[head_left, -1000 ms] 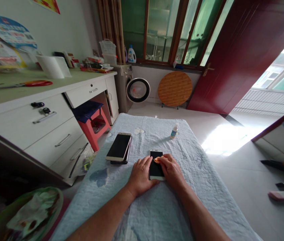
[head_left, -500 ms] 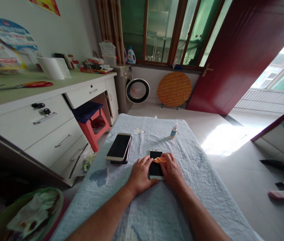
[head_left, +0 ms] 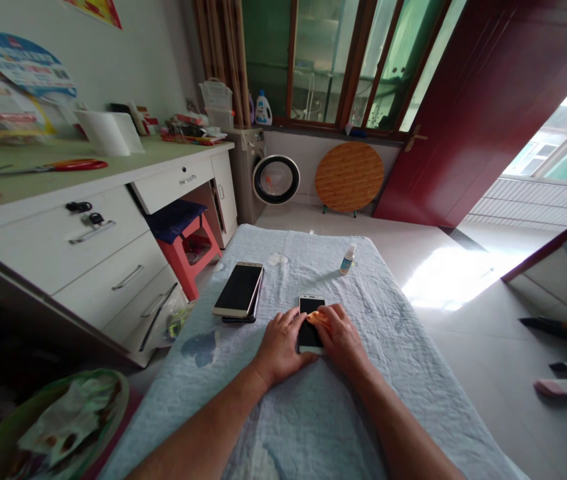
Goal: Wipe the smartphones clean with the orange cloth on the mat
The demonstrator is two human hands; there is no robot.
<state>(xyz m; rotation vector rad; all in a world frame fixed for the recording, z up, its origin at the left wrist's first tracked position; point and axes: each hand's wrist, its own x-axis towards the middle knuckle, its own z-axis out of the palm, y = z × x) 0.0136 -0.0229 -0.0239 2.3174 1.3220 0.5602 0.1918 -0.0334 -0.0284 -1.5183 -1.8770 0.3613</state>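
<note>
A white-framed smartphone point(head_left: 312, 340) lies face up on the pale blue cloth in front of me. My left hand point(head_left: 281, 343) grips its left side, thumb at the bottom edge and fingers along the side. My right hand point(head_left: 342, 333) is closed on an orange cloth point(head_left: 317, 319), pressed on the phone's dark screen. Part of the cloth is hidden under the fingers. To the left, a gold-framed phone point(head_left: 239, 290) rests on top of another dark device point(head_left: 243, 319). Further off, a small spray bottle point(head_left: 347, 260) stands upright.
The quilted cloth point(head_left: 393, 373) covers the table. A white desk point(head_left: 113, 227) with drawers and a red stool point(head_left: 186, 253) stand at the left. A waste bin point(head_left: 108, 427) is at lower left. Beyond are a washing machine point(head_left: 246, 177) and a round wooden board point(head_left: 349, 177).
The view has shifted very slightly. Both hands keep nearly the same place on the phone, and the orange cloth shows a little less beneath my right fingers.
</note>
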